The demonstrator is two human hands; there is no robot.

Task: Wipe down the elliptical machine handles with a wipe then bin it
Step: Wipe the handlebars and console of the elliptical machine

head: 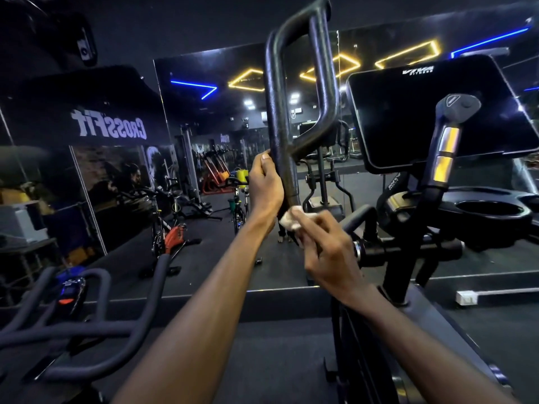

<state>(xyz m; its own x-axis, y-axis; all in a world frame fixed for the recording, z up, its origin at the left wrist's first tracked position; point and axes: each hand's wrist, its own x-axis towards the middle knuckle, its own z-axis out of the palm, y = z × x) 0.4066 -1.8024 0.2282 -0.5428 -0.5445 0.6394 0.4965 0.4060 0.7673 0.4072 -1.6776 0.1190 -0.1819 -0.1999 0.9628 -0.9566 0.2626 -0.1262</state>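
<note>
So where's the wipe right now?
In the head view, near centre, the wipe is pinched in the right hand against the loop handle's lower stem, just below the left hand gripping it.

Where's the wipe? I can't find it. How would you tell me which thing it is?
Find the tall black looped handle in the middle of the picture. Follow it down to where the left hand grips it. Just below, the right hand pinches a small crumpled wipe against the handle's bottom end; it is the only pale, soft thing among all the dark bars.
</note>
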